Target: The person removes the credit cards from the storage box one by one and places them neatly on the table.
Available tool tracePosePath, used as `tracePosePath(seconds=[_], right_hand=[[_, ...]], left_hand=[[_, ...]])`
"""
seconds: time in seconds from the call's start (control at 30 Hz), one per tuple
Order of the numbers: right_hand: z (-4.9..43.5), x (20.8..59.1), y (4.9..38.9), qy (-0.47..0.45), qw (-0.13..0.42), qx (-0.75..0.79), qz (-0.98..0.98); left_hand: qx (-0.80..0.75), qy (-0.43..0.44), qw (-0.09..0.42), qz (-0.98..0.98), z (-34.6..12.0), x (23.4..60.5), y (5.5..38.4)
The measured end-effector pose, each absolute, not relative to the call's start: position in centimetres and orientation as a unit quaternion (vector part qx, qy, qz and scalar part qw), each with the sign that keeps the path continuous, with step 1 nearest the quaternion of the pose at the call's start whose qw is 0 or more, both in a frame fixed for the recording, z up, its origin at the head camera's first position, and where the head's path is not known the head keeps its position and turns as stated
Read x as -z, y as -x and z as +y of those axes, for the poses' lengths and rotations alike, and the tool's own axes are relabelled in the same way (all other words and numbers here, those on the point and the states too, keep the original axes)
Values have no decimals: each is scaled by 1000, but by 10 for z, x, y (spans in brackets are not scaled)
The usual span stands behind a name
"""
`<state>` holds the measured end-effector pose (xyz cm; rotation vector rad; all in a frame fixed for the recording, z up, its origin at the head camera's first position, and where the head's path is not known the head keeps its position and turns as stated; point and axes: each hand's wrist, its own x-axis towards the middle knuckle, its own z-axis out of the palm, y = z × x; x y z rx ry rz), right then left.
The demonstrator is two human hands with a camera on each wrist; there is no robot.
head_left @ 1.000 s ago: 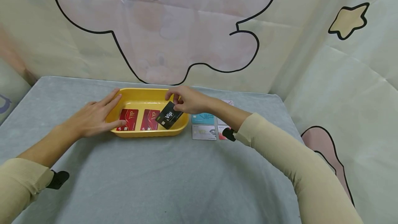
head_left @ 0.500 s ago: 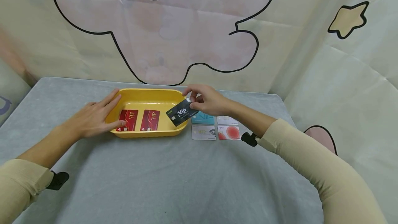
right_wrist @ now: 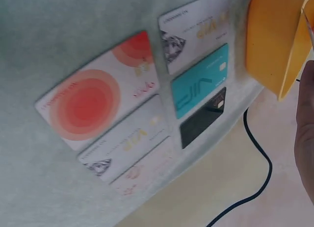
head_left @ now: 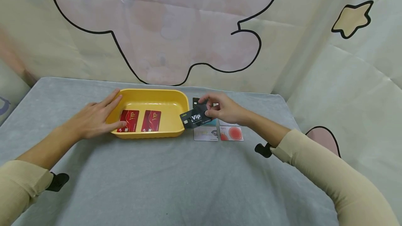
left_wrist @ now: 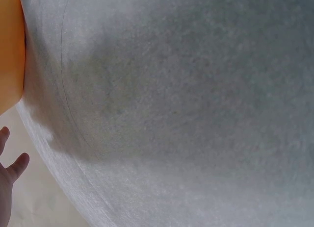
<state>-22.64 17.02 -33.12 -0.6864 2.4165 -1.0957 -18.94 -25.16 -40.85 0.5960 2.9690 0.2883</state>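
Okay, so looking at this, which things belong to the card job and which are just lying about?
Seemingly part of the job:
black card, pinched in the right hand
yellow tray, with the left hand at its left end
two red cards in the tray
six cards laid out beside the tray

Probably just surroundings:
grey tablecloth
patterned backdrop

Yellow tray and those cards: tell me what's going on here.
A person's right hand pinches a black VIP card by the right end of the yellow tray. The left hand rests at the tray's left end. Two red VIP cards lie inside. Six more cards lie on the grey cloth beside it.
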Motion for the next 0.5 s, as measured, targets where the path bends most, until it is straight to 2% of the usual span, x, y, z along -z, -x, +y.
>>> tracePosePath(seconds=[0.27,0.5], right_hand=[[187,346,213,200,248,404,857],[202,363,204,203,272,404,849]], left_hand=[[-95,-192,51,975,-251,409,189],[-92,-193,54,975,-251,409,190]])
